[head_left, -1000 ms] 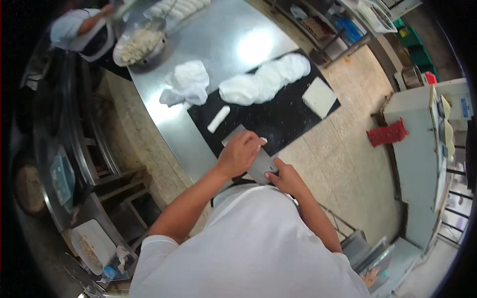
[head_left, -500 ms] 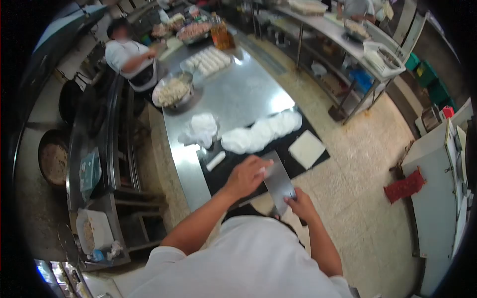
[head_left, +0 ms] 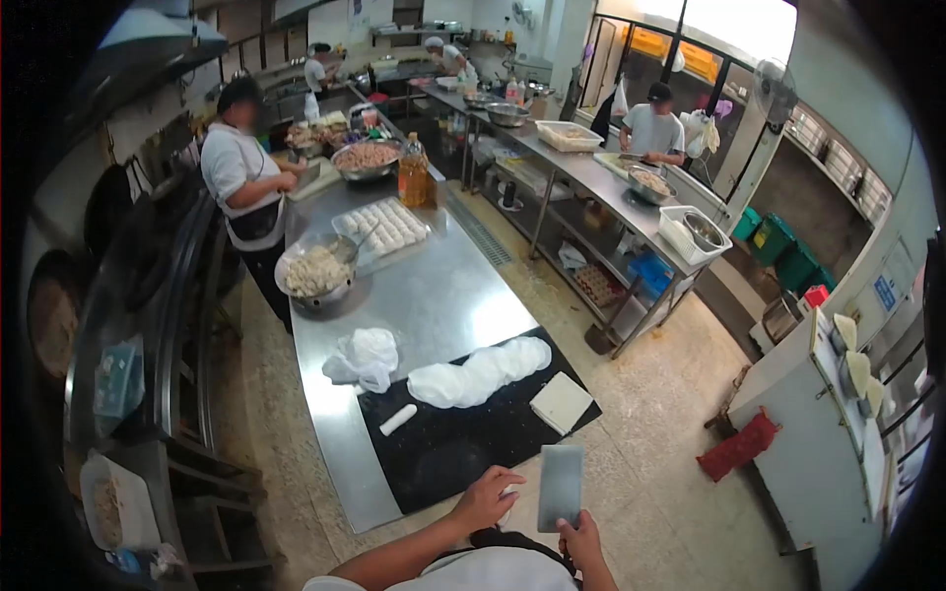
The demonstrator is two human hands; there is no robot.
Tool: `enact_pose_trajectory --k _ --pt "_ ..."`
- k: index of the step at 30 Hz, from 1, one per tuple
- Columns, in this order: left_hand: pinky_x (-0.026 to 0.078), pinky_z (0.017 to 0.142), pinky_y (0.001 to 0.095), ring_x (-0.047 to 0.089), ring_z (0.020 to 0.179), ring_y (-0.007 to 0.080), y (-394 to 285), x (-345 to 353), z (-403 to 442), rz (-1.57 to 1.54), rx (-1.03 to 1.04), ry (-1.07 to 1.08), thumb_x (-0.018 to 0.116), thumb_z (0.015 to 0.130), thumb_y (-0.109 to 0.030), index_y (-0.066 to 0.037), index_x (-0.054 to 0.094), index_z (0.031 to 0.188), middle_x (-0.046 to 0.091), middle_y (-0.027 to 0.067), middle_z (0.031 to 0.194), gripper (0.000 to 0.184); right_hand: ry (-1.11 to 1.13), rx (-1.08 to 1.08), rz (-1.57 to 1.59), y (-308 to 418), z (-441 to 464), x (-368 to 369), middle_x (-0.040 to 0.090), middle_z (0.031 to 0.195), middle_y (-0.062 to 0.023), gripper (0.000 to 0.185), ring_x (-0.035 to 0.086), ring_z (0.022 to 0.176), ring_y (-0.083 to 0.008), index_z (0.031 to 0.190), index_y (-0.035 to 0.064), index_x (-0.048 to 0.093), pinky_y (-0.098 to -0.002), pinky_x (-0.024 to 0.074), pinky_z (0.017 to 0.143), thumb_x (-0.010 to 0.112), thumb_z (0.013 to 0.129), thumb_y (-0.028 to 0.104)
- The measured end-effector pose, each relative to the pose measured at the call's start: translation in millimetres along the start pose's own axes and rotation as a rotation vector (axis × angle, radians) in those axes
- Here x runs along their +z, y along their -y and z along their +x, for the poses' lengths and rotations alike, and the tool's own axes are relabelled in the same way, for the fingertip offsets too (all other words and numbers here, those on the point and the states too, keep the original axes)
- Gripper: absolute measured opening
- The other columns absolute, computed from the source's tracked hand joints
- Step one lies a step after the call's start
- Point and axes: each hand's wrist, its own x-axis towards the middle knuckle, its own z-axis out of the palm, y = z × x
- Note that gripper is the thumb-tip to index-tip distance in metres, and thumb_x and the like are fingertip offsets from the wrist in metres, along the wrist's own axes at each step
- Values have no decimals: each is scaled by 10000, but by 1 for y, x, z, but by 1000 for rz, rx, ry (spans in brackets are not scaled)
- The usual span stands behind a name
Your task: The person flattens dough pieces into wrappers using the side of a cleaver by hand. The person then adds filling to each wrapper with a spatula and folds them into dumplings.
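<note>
My right hand (head_left: 580,538) grips the lower end of a flat grey rectangular blade (head_left: 561,488), held upright past the front edge of the black mat (head_left: 453,458). My left hand (head_left: 489,498) is just left of the blade, not touching it, its fingers loosely spread, with a small white bit at the fingertips. On the mat lie a row of overlapping white dough rounds (head_left: 480,372), a short white dough roll (head_left: 398,420) and a stack of pale square sheets (head_left: 562,403). A crumpled white plastic bag (head_left: 365,359) rests at the mat's left corner.
On the steel table (head_left: 463,281) stand a bowl of pale filling (head_left: 317,272), a tray of white pieces (head_left: 382,226) and an oil bottle (head_left: 413,172). A co-worker (head_left: 236,177) stands at its left side. Another person (head_left: 654,130) works behind the far right table.
The view has tipped up to show more of the room. My left hand has come off the blade, and my right hand has raised it upright.
</note>
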Motion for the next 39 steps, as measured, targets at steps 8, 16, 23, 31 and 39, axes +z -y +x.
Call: enact_pose_trajectory --k 8,16,23,31,39 --pt "570 739 377 685 887 294 -8 -15 -40 97 -113 -86 646 905 -88 -79 683 1157 589 112 1120 255 235 -48 -72 31 21 26 548 661 -24 140 519 469 -122 966 43 530 -282 434 446 645 934 117" --pt "579 698 387 682 858 297 8 -50 13 466 -171 -296 649 915 -120 -61 677 1131 578 122 1133 226 327 -272 251 65 134 16 552 638 -34 142 543 457 -136 941 79 531 -275 448 430 635 964 173" --pt "563 745 450 654 902 349 9 -52 84 551 -144 -345 629 929 -147 -60 630 1147 563 141 1109 235 365 249 344 30 213 -7 526 644 -52 204 524 457 -197 981 105 497 -342 458 419 569 1010 294" --pt "522 768 350 645 859 275 1 -98 150 437 -168 -529 658 890 -75 -37 665 1150 613 148 1100 263 406 210 244 46 225 -8 522 646 -37 220 498 440 -150 987 90 531 -296 427 398 603 992 297" --pt "546 838 355 663 925 264 169 -184 110 903 -327 -416 687 882 -140 -41 647 1210 590 172 1241 345 376 134 214 48 228 -5 502 601 -13 246 476 406 -128 962 54 557 -289 398 374 616 988 292"
